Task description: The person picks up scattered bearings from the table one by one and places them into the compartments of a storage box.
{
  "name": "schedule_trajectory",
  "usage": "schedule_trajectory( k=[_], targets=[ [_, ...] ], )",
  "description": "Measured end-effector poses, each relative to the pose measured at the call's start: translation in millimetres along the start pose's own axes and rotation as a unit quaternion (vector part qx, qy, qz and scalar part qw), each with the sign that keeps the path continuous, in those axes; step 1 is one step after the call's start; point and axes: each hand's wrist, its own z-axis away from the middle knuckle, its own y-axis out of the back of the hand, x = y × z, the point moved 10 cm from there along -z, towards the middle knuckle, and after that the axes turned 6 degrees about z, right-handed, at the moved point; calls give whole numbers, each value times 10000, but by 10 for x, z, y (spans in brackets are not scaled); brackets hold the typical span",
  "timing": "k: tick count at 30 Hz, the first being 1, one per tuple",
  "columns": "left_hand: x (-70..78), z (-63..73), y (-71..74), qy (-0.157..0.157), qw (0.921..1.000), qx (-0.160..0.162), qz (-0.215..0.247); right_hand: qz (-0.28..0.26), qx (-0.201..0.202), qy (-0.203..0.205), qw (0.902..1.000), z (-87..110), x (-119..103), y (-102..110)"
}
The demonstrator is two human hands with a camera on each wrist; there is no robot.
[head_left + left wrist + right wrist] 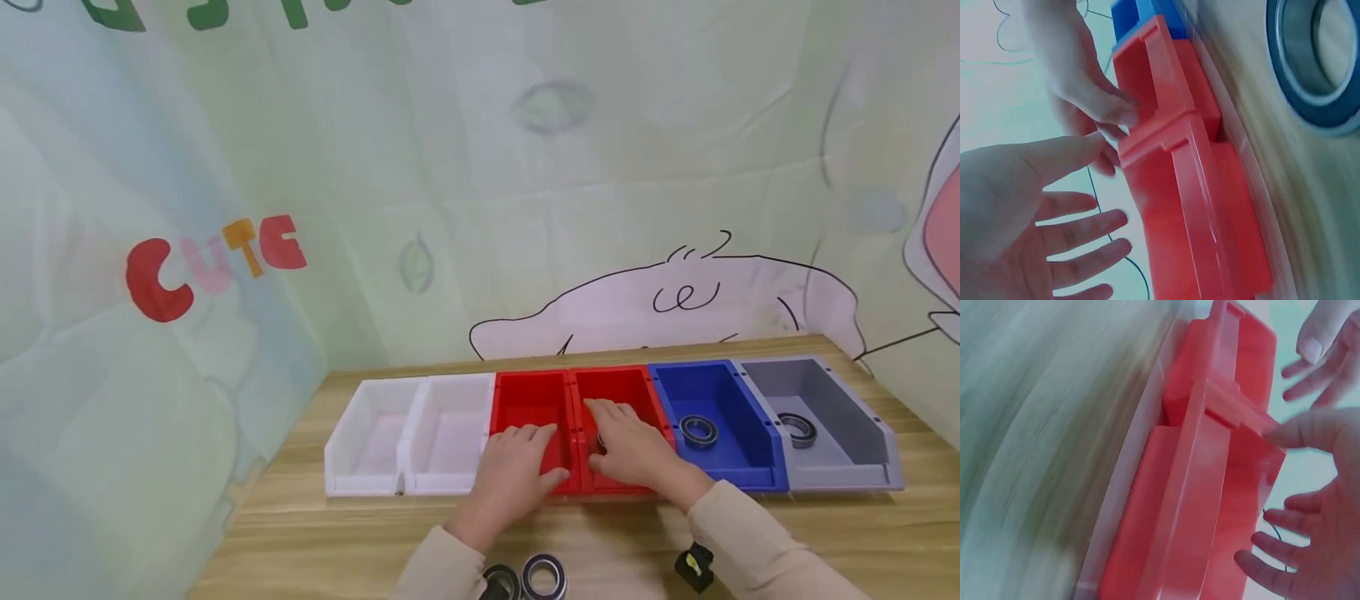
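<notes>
My left hand (513, 471) hovers over the front of the left red bin (532, 387), fingers spread and holding nothing. Over the right red bin (611, 382), my right hand (633, 446) has loosely extended fingers and an empty palm. A dark ring in that bin shows only a sliver, mostly covered by the right hand. Both wrist views show the thumbs apart from the fingers, above the red bin walls (1194, 206). On the table before the bins lie two ball bearings (527, 577), one partly behind the left sleeve.
Two white bins (375, 482) stand left of the red ones. To the right, a blue bin (708, 387) and a grey bin (847, 477) each hold one bearing. A small black object (695, 568) lies beside the right sleeve on the wooden table (285, 533). Behind hangs a printed curtain (420, 167).
</notes>
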Motion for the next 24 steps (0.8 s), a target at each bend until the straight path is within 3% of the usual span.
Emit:
schedule_trajectory(
  k=[5, 7, 10, 13, 15, 21, 24],
  targets=[
    [119, 190, -12, -421, 9989, -58, -222, -141, -297, 509, 9982, -3, -128, -112],
    [147, 285, -81, -544, 9979, -329, -98, -20, -352, 711, 9968, -5, -153, -154],
    [124, 449, -268, -473, 9917, -1116, 428, 276, -308, 889, 9952, -8, -155, -178],
    [57, 618, -483, -133, 9745, -1981, 1042, 639, -262, 1092, 9916, -13, -153, -180],
    [30, 703, -584, -21, 9648, -2336, 1210, 826, -292, 1213, 9887, -26, -156, -183],
    [89, 809, -729, -486, 9580, -2597, 1113, 1293, -486, 1522, 9787, -60, -215, -179],
    [88, 797, -758, -439, 9571, -2621, 1153, 1403, -574, 1513, 9768, -70, -223, -175]
  ],
)
